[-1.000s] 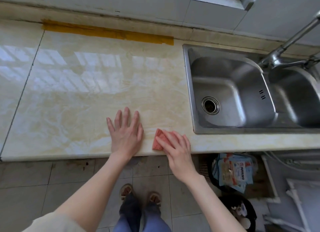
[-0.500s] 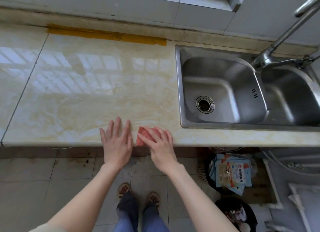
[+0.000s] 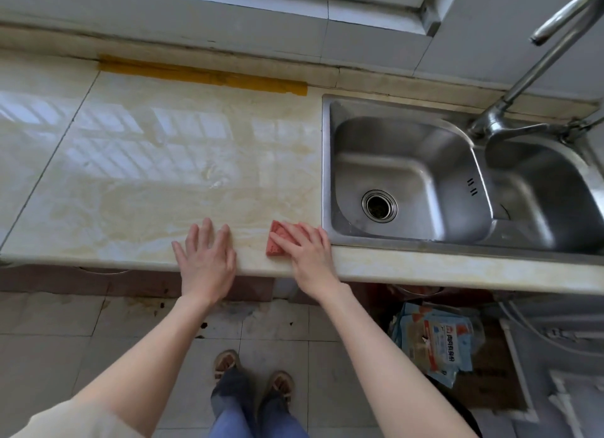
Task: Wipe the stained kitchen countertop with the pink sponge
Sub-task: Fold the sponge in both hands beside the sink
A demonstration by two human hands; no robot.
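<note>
The pink sponge (image 3: 275, 239) lies flat on the cream marble countertop (image 3: 157, 163) near its front edge, just left of the sink. My right hand (image 3: 309, 253) presses down on the sponge with flat fingers and covers its right part. My left hand (image 3: 206, 258) rests flat on the counter's front edge, fingers spread, a hand's width left of the sponge, holding nothing. Yellowish stains spread over the counter behind both hands.
A steel double sink (image 3: 411, 176) with a drain sits right of the sponge; its tap (image 3: 523, 88) rises at the back right. A yellow tape strip (image 3: 202, 78) runs along the back wall. Bags and packets (image 3: 438, 346) lie on the floor under the counter.
My right hand has slid the sponge to the right, away from my left hand and up to the sink's corner. The left hand stayed flat on the counter's edge.
</note>
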